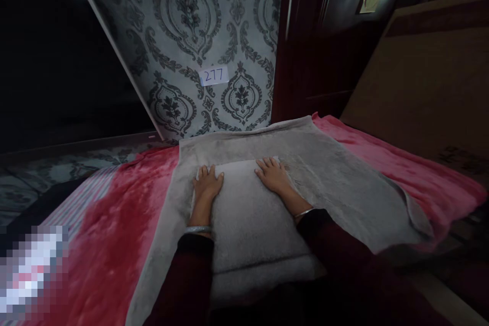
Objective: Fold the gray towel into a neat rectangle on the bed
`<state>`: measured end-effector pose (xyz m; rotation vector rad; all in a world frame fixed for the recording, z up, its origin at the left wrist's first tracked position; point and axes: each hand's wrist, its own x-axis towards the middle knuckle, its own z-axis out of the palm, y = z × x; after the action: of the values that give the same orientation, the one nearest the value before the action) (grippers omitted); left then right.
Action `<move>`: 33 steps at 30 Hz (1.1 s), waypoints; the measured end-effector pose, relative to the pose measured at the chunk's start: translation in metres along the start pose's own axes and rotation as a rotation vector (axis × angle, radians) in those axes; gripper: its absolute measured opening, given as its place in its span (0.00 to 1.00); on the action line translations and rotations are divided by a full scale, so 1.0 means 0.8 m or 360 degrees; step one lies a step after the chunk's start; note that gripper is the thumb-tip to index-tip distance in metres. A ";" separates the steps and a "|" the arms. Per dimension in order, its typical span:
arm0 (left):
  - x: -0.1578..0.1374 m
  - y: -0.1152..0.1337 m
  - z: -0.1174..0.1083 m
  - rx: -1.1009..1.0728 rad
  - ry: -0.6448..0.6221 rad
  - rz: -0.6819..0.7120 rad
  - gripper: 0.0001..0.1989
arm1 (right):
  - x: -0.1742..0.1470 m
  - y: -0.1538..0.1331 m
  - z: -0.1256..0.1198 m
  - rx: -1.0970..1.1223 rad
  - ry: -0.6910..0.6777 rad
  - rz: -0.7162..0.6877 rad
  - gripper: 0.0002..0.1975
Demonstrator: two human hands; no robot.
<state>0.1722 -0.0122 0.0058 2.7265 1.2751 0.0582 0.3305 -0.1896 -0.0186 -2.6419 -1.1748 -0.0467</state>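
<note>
One folded pale cloth (246,214) lies on one grey blanket (344,183), over red-pink bedding (114,219). Left hand (207,183) and right hand (273,174) rest flat, fingers spread, on the cloth's far corners. One cardboard panel (431,76) (markings illegible) stands right. One wall label (214,76) reads "277".

Cloth (248,219) under both hands' fingers (205,171), atop a blanket (347,193).
Beyond the fingers, a wall (214,25); to their right, cardboard (435,76).
</note>
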 end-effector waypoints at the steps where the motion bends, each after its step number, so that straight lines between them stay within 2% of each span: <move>1: 0.001 -0.001 0.001 -0.0002 0.0014 0.0008 0.33 | 0.000 0.000 -0.001 0.0005 -0.0003 0.0001 0.27; 12: 0.005 0.000 0.000 0.0081 0.0051 -0.0077 0.35 | 0.004 -0.001 -0.002 0.0080 -0.0025 0.0001 0.28; 19: -0.004 0.003 0.001 0.0156 0.0235 -0.0092 0.33 | 0.004 0.000 -0.002 0.0146 -0.0015 0.0012 0.29; 24: -0.015 0.009 -0.009 0.0234 0.0401 0.0013 0.26 | 0.001 0.000 -0.021 0.0160 -0.0148 0.0020 0.29; 29: -0.039 0.006 -0.023 0.0236 0.0337 0.0137 0.26 | -0.040 -0.004 -0.039 0.0152 -0.0193 0.0020 0.30; 33: -0.083 -0.005 -0.011 0.0283 0.0331 0.0467 0.28 | -0.094 -0.007 -0.029 0.0123 -0.0118 -0.0213 0.32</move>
<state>0.1258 -0.0593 0.0151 3.1115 0.9523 0.2765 0.2772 -0.2467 -0.0046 -2.5151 -1.3479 0.0711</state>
